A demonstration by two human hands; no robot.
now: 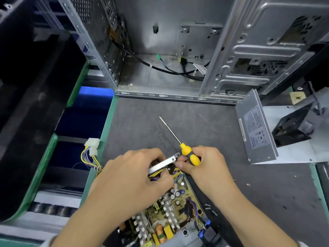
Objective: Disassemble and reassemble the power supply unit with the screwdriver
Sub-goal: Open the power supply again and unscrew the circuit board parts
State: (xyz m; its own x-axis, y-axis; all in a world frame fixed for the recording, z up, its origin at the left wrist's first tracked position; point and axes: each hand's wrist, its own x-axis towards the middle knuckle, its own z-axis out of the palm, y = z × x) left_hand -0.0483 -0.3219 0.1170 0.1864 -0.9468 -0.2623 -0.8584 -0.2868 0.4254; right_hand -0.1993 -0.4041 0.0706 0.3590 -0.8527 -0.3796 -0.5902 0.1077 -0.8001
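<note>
Here the power supply unit (170, 211) lies opened at the near edge of the desk (204, 122), its circuit board bare and crowded with capacitors, coils and white heat-sink fins; its metal cover (256, 129) stands on edge well apart at the right, and the cable bundle (92, 154) with white plugs hangs over the desk's left edge. The left hand (135, 168) grips the far wall of the unit's metal frame (163, 162), fingers curled round it above the yellow wires; the right hand (206, 166) holds the screwdriver (188, 154) by its yellow and black handle with curled fingers, the shaft pointing away and up off the work, while its thumb and forefinger seem to meet at the frame's corner — whether they pinch a screw there I cannot tell. By my judgement the unit will handle as a fairly heavy, stiff thing whose weight sits in the coils and heat sinks; the sheet-metal frame is rigid but its cut edges are likely sharp, so the flat walls and folded corners are the places to take hold. The board is the fragile part — capacitors and thin leads would bend under a pressing finger, and the wires will tug if the unit is lifted. A few loose screws (248, 184) lie on the desk to the right, small and easily scattered.
</note>
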